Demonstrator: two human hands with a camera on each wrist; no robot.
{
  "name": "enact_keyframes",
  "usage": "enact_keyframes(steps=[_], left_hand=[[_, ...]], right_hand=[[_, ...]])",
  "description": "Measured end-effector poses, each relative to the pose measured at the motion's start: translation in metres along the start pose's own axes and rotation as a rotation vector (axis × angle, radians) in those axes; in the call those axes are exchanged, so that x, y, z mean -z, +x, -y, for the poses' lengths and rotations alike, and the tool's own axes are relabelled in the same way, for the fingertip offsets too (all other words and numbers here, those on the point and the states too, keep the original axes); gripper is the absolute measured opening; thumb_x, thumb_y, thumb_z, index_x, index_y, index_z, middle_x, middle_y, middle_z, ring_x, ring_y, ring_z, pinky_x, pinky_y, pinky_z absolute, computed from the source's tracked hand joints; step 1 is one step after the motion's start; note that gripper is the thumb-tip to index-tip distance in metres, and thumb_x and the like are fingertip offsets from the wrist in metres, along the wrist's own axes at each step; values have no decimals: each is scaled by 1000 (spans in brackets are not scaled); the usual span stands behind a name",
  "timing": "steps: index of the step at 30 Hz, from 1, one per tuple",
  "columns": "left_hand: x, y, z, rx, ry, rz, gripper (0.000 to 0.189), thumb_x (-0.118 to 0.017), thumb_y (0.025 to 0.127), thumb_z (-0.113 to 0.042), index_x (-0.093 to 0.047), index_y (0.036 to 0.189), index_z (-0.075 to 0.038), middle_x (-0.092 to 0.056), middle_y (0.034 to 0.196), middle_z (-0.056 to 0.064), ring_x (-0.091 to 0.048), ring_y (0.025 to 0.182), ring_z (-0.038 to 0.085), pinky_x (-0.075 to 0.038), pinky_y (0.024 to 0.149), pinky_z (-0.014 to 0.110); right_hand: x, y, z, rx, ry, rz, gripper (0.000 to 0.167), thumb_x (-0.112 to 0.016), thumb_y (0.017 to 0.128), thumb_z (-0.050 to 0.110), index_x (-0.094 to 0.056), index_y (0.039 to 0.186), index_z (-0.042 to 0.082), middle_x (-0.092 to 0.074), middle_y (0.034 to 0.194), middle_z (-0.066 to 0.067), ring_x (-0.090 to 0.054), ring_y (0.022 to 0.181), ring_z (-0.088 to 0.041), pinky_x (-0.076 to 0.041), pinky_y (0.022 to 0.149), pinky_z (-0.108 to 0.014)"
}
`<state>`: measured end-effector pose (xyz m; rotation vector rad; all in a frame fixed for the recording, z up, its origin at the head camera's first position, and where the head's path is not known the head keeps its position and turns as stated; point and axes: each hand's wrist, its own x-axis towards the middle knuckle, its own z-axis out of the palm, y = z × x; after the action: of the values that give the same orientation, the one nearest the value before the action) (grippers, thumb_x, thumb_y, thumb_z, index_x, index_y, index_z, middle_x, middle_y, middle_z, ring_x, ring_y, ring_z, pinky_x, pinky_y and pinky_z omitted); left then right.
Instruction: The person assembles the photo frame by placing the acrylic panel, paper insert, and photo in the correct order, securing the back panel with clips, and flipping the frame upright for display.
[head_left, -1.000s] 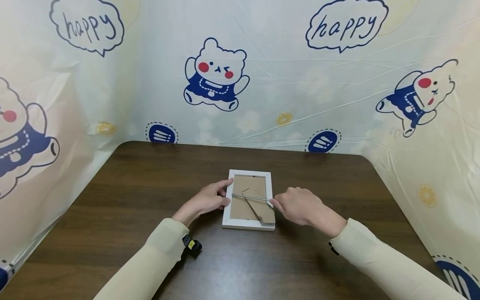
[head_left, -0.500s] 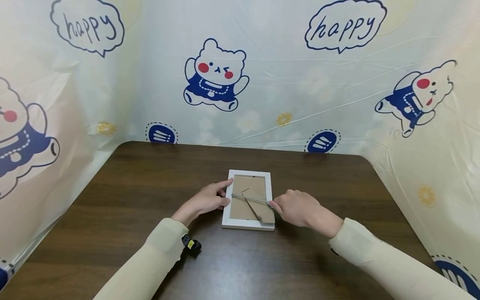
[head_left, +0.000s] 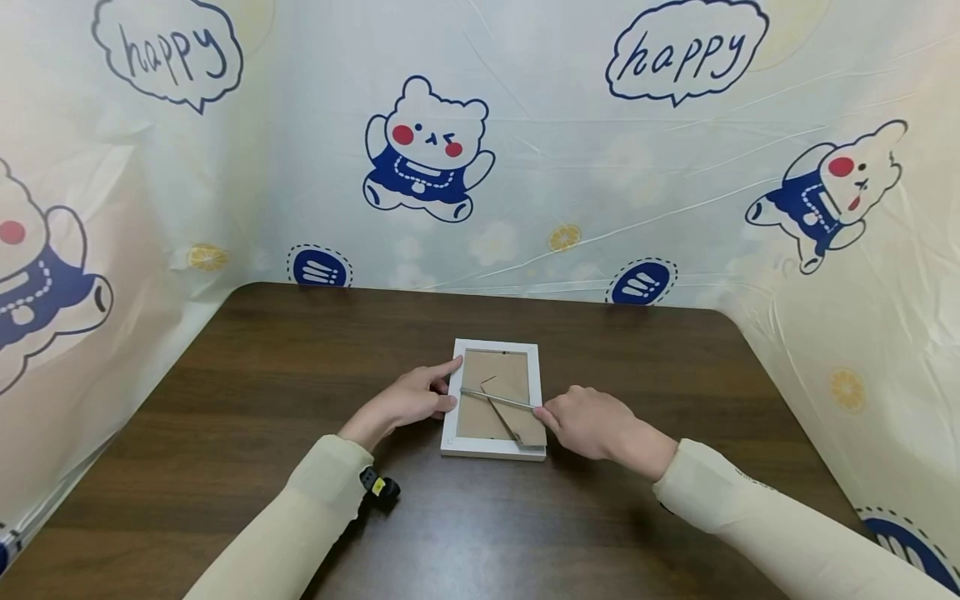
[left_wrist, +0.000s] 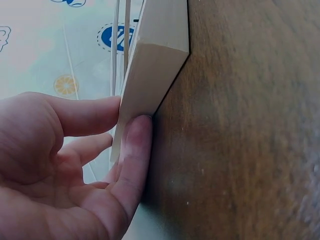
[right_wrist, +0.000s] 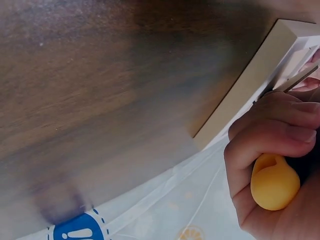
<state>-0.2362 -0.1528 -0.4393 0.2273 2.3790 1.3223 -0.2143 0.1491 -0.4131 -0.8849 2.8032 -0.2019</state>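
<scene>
A white picture frame (head_left: 487,447) lies face down on the table, its brown backing board (head_left: 476,421) showing. That board sticks out over the frame's lower right corner. My left hand (head_left: 408,398) grips the frame's left edge between thumb and fingers; in the left wrist view a finger presses the frame's side. My right hand (head_left: 591,421) curls round a screwdriver, whose thin metal shaft (head_left: 498,399) crosses above the board. The yellow end of its handle (right_wrist: 275,185) shows in the right wrist view. A narrow dark stand strip (head_left: 501,416) slants over the board. The screwdriver's tip is too small to make out.
The dark brown wooden table (head_left: 300,350) extends around the frame on every side. A printed curtain (head_left: 540,167) with bears and lettering hangs behind it and at both sides. A small black device (head_left: 381,487) is on the left wrist.
My right hand has shifted slightly toward me, so the screwdriver shaft slopes more, its right end lower. The left hand keeps its grip and the frame stays put. The head view has shifted slightly.
</scene>
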Motion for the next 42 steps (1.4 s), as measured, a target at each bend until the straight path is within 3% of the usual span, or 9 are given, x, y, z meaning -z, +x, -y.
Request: enact_keyframes(steps=[27,42], left_hand=[[2,-2,-4,46,18,24,74,-68,102,-9,-34,167,-21,-57,108,14,-63,91,22,-60,89,35],[2,-2,-3,33,-14,30,73,-65,103,-6,-34,167,-19,-57,112,16,-66,95,21,-61,92,38]], right_hand=[[4,-1,8,-6,-73,7,51,-50,113,33,-51,65,19,-34,57,6,-42,51,-12,-43,51,-31],[6,-3,9,13,-79,-3,51,-50,113,31,-49,64,18,-34,57,6,-41,50,-12,-44,51,-32]])
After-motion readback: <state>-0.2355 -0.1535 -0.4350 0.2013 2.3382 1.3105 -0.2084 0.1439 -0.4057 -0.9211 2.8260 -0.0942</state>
